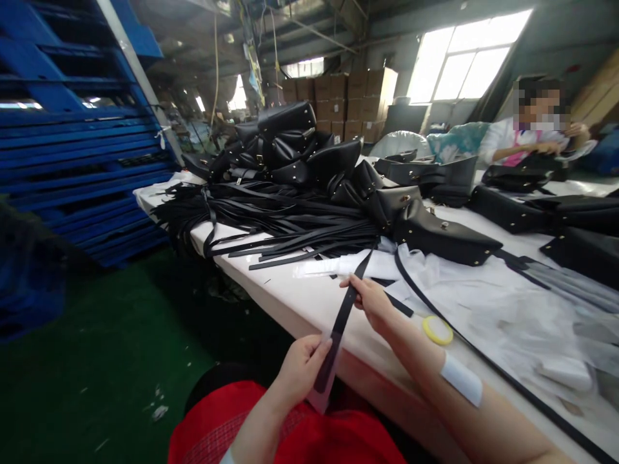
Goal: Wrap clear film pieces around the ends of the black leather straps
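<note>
own hands (304, 364) (371, 300): 2 | held strap (343, 316): 1 | yellow ring (427, 330): 1

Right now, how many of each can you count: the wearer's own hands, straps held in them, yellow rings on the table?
Own hands: 2, left hand and right hand
Held black strap: 1
Yellow ring: 1
Total: 4

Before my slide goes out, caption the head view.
Both hands hold a black strap at a table heaped with black bags.

strap (345, 310): smooth, matt, leather-like | sleeve (321, 402): clear plastic | bags (438, 235): leather-like, slight sheen
</note>
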Available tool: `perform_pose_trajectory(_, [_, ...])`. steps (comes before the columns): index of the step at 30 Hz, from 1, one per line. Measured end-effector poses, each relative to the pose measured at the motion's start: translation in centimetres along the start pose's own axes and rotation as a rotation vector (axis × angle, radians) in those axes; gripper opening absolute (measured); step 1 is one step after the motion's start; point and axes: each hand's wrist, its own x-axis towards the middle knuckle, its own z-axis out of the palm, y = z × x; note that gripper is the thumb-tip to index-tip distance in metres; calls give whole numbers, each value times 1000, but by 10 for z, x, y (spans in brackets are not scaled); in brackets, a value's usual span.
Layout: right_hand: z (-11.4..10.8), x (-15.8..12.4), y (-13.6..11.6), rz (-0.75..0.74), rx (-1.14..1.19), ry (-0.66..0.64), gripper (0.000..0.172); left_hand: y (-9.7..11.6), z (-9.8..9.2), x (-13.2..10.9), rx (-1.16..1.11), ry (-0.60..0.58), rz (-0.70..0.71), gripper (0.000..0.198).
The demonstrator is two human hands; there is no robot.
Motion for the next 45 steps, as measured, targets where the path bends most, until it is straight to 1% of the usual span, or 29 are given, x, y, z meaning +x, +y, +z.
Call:
perform_pose_trajectory(1, [6,-7,1,-48,-60,-49,44,2,1,2,-1,34,27,54])
perform_pose_trajectory(3, [19,-21,5,-143,-209,-195,38,5,2,4,-28,91,68,55])
perform_pose_trajectory(4, [24,-26,7,-171,-272,-256,33,6,2,4,-44,107,70,55])
perform_pose_trajectory(5, [27,-29,7,-174,-312,-286,29,7,2,4,-57,113,59,54])
perform_pose_trajectory(6, [27,-29,7,-155,-316,-279,27,7,2,3,-65,110,38,54])
perform_pose_trajectory(7, [25,-26,5,-120,-291,-244,28,7,2,2,-70,96,10,53])
perform_pose_trajectory(9, [16,-17,0,-43,-198,-141,32,6,3,0,-84,55,-39,51])
perform_pose_trajectory(10, [12,-13,-2,-28,-160,-106,33,6,4,-1,-94,39,-52,51])
perform_pose_trajectory(11, [9,-10,-2,-30,-143,-97,32,7,5,-2,-106,32,-56,51])
perform_pose_trajectory(13, [8,-8,1,-64,-195,-154,29,8,7,-1,-139,64,-53,51])
perform_pose_trajectory(15, [10,-7,7,-146,-367,-215,26,8,6,2,-180,147,-54,51])
perform_pose_trajectory(16, [9,-6,10,-201,-500,-204,25,8,4,3,-202,197,-59,50])
perform_pose_trajectory(17, [7,-3,13,-257,-637,-157,23,6,1,5,-222,248,-68,50])
perform_pose_trajectory(19, [-5,6,14,-336,-857,0,22,3,-7,7,-246,341,-94,51])
perform_pose_trajectory(21, [-24,20,12,-340,-961,144,24,-1,-16,8,-273,408,-128,53])
perform_pose_trajectory(22, [-33,26,11,-329,-985,194,26,-3,-19,8,-295,423,-146,54])
perform_pose_trajectory(24, [-48,37,10,-309,-1044,262,28,-5,-23,7,-357,427,-186,54])
perform_pose_trajectory(26, [-56,42,13,-289,-1092,283,28,-4,-23,6,-416,413,-219,53])
perform_pose_trajectory(30, [-53,42,19,-272,-1161,270,31,-2,-20,3,-446,353,-224,48])
perform_pose_trajectory(33, [-47,40,19,-258,-1188,270,34,-3,-20,3,-466,294,-235,44])
perform_pose_trajectory(35, [-46,39,13,-246,-1199,253,29,-4,-21,4,-465,271,-246,43])
perform_pose_trajectory(38, [-52,35,-6,-238,-1227,229,22,-4,-21,5,-442,247,-249,42])
perform_pose_trajectory(40, [-63,31,-24,-227,-1260,244,23,-2,-21,5,-440,223,-259,42])
perform_pose_trajectory(42, [-80,26,-42,-186,-1312,280,26,1,-21,5,-456,205,-274,45])
perform_pose_trajectory(43, [-91,23,-50,-147,-1348,304,28,3,-22,4,-468,202,-279,46])
perform_pose_trajectory(45, [-116,17,-61,-25,-1441,338,30,6,-23,4,-495,204,-285,48])
